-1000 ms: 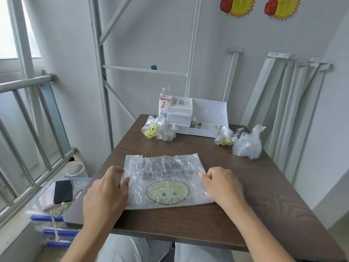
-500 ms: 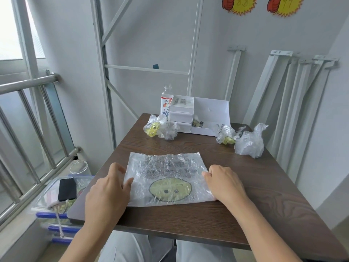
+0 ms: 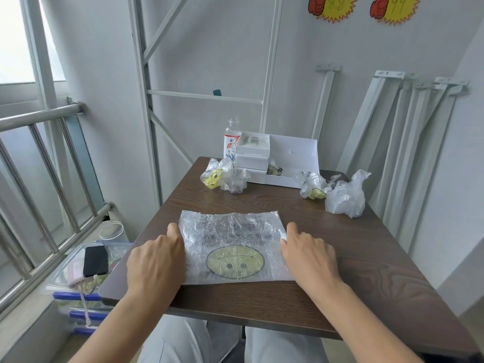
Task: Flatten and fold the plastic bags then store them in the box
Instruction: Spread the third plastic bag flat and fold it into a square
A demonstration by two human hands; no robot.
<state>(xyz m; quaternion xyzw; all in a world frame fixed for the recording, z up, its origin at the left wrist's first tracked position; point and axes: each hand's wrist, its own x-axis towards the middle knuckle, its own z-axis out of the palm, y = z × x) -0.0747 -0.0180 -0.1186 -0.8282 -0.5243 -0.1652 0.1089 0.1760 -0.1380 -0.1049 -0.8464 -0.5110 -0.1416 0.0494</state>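
A flattened clear plastic bag [image 3: 230, 247] with a yellow smiley face lies on the brown table [image 3: 353, 258] in front of me. My left hand [image 3: 157, 260] rests on its left edge and my right hand [image 3: 309, 255] on its right edge, fingers laid down on the plastic. Crumpled bags sit farther back: one pair at the left [image 3: 222, 176], a small one [image 3: 310, 187] and a larger one [image 3: 345, 199] at the right. The white box [image 3: 293, 155] stands open at the table's far edge, its lid upright.
A white drawer unit [image 3: 252, 157] and a plastic bottle [image 3: 231, 137] stand beside the box. Left of the table are a metal railing [image 3: 39, 163], a clear jar [image 3: 112, 231] and a bin with a phone [image 3: 95, 260] on it. Metal rails [image 3: 408, 142] lean at the right wall.
Both hands have stayed at the bag's side edges, shifting only slightly outward. The bag lies flat in the same spot.
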